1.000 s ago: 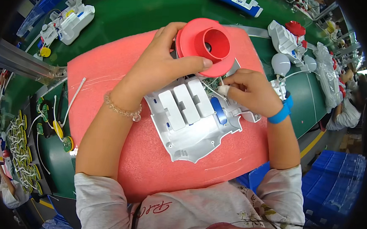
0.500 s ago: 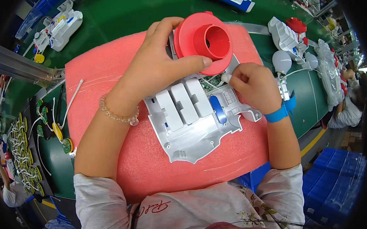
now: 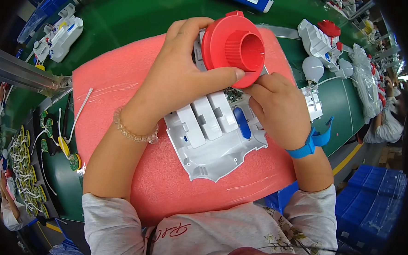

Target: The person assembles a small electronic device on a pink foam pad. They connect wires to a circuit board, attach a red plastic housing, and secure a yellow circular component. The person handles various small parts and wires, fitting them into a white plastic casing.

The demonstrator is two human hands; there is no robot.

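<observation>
- Step in hand: the work appeared to centre on the seam between the red flanged collar (image 3: 217,47) and the white plastic housing (image 3: 207,160), mid-frame.
- Left grip: the left hand (image 3: 177,68) gripped the collar by its rim, thumb across the face; the collar stood tilted over the housing's upper end.
- Right grip: the right hand (image 3: 279,108) had its fingers bent together at the collar's lower right edge, near the green circuit board (image 3: 235,96); whether they pinched anything could not be determined.
- Next move: it seemed to call for a steady collar and careful fingertip work in the narrow gap, sparing the board.
- Surface: the housing lay on a pink foam pad (image 3: 110,67) over a green tabletop (image 3: 136,13). White bulb-shaped parts (image 3: 312,69) stood at upper right; a partial assembly (image 3: 66,35) lay at upper left.
- Room: blue crates (image 3: 370,210) occupied the lower right; a co-worker (image 3: 383,125) appeared at the right edge.
</observation>
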